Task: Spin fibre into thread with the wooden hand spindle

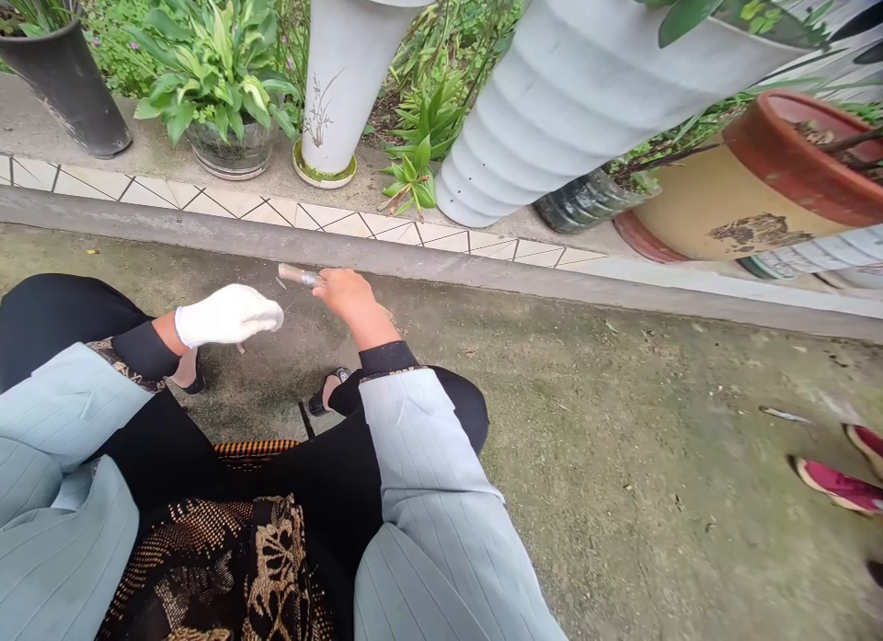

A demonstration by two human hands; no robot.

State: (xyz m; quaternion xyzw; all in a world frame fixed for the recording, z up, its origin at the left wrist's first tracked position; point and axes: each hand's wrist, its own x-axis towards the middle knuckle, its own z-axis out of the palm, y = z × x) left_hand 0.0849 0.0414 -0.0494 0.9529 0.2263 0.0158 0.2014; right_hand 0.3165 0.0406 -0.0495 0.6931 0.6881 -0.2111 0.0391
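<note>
My left hand (231, 314) wears a white knitted glove. Its fingers are pressed together, and whatever they may hold is too small or hidden to make out. To its right, my bare right hand (345, 293) is closed around a short tool (298, 274). A pale, wood-coloured end with a silvery band sticks out to the left from my fingers; the rest is covered by the hand. Both hands are apart, held over the concrete ground between my knees and the low kerb (331, 250).
Along the tiled ledge stand a black pot (75, 85), a leafy plant (213, 66), a white vase (345, 71), a large ribbed planter (544, 98), a cut plastic bottle (586, 200) and a tan pot (717, 195). Another person's red shoes (838, 485) are at right.
</note>
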